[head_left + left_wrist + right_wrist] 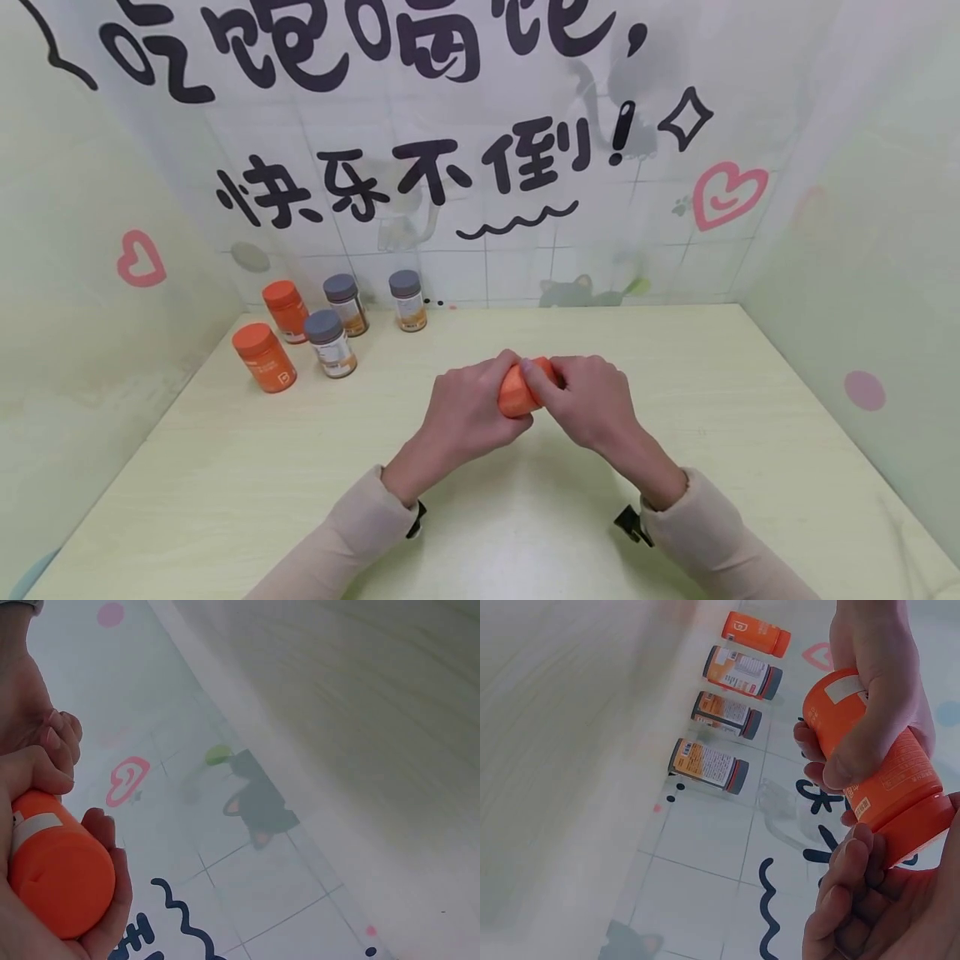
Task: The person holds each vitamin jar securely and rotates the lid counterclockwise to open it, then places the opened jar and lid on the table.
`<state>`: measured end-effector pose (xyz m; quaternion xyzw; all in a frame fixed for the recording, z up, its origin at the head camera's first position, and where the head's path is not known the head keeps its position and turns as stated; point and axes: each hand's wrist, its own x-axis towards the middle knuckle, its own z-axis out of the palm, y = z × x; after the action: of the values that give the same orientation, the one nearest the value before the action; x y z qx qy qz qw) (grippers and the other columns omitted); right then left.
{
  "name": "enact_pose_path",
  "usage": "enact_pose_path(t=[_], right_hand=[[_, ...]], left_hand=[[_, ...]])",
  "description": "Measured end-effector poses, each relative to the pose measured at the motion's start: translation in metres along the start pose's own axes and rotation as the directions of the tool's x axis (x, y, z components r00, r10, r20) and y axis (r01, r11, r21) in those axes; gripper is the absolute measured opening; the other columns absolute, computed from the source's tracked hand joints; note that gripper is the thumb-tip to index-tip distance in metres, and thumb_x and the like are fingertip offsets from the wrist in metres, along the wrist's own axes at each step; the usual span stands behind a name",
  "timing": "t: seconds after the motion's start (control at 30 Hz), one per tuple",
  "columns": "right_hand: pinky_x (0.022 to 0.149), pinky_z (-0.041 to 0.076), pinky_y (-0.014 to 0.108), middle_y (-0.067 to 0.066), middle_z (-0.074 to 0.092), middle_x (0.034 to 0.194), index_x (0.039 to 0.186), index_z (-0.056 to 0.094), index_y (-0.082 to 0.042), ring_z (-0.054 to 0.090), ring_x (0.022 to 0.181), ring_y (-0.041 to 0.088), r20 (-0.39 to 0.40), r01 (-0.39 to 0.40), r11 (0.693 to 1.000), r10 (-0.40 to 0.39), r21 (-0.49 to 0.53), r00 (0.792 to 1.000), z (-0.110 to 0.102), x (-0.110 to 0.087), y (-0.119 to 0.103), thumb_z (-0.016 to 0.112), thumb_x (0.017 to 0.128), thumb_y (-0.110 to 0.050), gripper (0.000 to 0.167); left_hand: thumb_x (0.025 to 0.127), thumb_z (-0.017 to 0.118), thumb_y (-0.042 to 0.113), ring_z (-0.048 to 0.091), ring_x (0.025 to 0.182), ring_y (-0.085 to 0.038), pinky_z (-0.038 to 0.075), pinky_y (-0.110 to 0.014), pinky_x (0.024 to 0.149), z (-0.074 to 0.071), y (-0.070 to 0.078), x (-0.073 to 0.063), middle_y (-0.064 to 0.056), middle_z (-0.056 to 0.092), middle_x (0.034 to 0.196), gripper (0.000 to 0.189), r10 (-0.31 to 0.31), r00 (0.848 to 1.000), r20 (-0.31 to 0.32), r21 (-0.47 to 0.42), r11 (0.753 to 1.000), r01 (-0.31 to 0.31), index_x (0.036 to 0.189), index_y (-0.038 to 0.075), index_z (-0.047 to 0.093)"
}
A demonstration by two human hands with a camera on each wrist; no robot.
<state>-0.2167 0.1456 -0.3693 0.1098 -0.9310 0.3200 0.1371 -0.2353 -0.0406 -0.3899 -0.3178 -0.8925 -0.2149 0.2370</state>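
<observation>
An orange bottle (pixel 514 397) is held tilted above the table between both hands. My left hand (pixel 467 407) grips its body, with the thumb along the side in the right wrist view and the base (pixel 71 889) showing in the left wrist view. My right hand (pixel 596 402) holds the orange screw cap (pixel 919 825), fingers curled about its edge. The cap sits on the bottle; whether it is loose I cannot tell. Part of the bottle's label is hidden by the left fingers.
At the back left of the table (pixel 300 483) stand two orange bottles (pixel 266 362) and three grey-capped bottles (pixel 332 350). A printed wall panel (pixel 517 275) closes off the back, with side panels (pixel 862 275) left and right.
</observation>
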Motion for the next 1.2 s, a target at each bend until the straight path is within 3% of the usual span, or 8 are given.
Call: enact_pose_path(t=[0.43, 0.97, 1.2], right_hand=[[0.044, 0.022, 0.024, -0.009, 0.032, 0.049, 0.052, 0.043, -0.017, 0.029, 0.045, 0.008, -0.094, 0.060, 0.997, -0.056, 0.041, 0.994, 0.005, -0.001, 0.001, 0.061, 0.094, -0.046, 0.055], [0.044, 0.021, 0.023, -0.010, 0.032, 0.048, 0.050, 0.043, -0.017, 0.029, 0.045, 0.007, -0.096, 0.072, 0.993, -0.063, 0.092, 0.993, 0.009, -0.002, 0.003, 0.062, 0.093, -0.043, 0.054], [0.044, 0.020, 0.023, -0.010, 0.032, 0.047, 0.049, 0.043, -0.017, 0.028, 0.044, 0.007, -0.112, 0.078, 0.993, -0.068, 0.085, 0.991, 0.010, -0.002, 0.003, 0.062, 0.093, -0.043, 0.054]], left_hand=[[0.070, 0.082, 0.026, 0.046, 0.053, -0.003, 0.040, -0.019, 0.050, 0.005, 0.005, -0.002, 0.010, 0.056, 0.065, 0.033, -0.046, 0.999, 0.026, -0.112, 0.992, 0.049, 0.093, 0.018, 0.059], [0.069, 0.080, 0.024, 0.044, 0.051, -0.003, 0.039, -0.020, 0.050, 0.006, 0.003, -0.004, 0.011, 0.052, 0.063, 0.030, -0.040, 0.998, 0.046, -0.170, 0.984, 0.047, 0.086, 0.018, 0.057], [0.069, 0.079, 0.025, 0.044, 0.052, -0.002, 0.040, -0.021, 0.053, 0.006, 0.004, -0.004, 0.010, 0.054, 0.065, 0.030, -0.030, 0.998, 0.052, -0.185, 0.982, 0.040, 0.091, 0.017, 0.060]])
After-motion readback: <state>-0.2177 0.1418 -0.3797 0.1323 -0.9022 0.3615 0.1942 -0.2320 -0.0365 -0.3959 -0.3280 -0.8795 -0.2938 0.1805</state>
